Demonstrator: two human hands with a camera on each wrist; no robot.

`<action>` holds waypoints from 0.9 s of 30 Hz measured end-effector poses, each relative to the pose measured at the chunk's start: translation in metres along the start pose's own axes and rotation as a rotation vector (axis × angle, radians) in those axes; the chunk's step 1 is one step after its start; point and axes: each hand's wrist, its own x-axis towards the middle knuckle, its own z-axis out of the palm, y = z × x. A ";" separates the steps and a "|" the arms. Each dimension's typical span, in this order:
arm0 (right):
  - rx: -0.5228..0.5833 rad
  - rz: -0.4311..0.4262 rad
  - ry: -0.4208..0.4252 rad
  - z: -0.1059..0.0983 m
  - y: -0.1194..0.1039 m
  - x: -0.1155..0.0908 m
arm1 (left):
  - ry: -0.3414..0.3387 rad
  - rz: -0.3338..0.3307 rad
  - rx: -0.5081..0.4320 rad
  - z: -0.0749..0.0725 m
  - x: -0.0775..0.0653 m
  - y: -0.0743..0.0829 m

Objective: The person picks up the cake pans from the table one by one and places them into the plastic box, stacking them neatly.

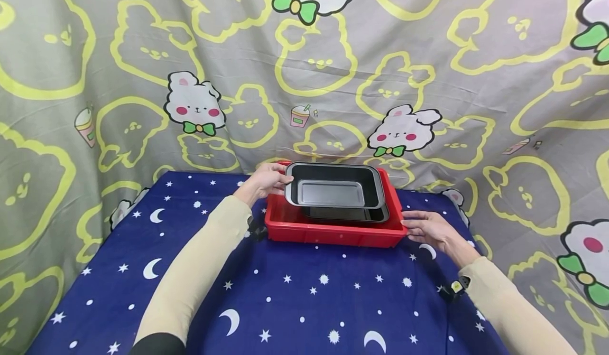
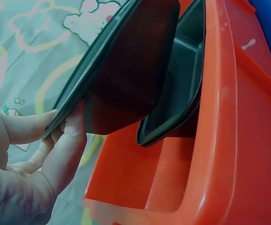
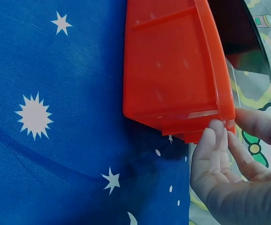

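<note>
My left hand (image 1: 268,180) pinches the left rim of a dark metal loaf pan (image 1: 328,192), thumb on one side of the rim and fingers behind it. This pan is tilted, its inside facing the head camera, over a red plastic bin (image 1: 333,236). Below it, a second dark loaf pan (image 2: 184,70) sits inside the bin, partly hidden by the upper one. At the bin's near right corner, my right hand (image 1: 430,231) holds the rim; in the right wrist view its thumb and fingertips (image 3: 216,126) meet on either side of that corner.
The bin stands toward the back of a table with a dark blue cloth (image 1: 285,302) patterned with moons and stars. Right behind the table hangs a grey curtain (image 1: 328,128) with yellow outlines and cartoon animals; it also runs along both sides.
</note>
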 end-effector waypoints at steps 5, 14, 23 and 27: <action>0.001 0.001 -0.004 -0.001 0.000 -0.001 | 0.006 -0.001 -0.010 0.006 0.007 -0.003; 0.008 0.006 0.000 0.000 -0.003 -0.002 | -0.005 -0.025 -0.035 0.016 0.018 -0.009; 0.007 0.006 -0.001 0.000 -0.001 -0.001 | 0.001 -0.032 -0.028 0.025 0.023 -0.014; 0.007 0.007 0.004 -0.001 0.000 0.000 | -0.004 -0.040 -0.030 0.029 0.027 -0.017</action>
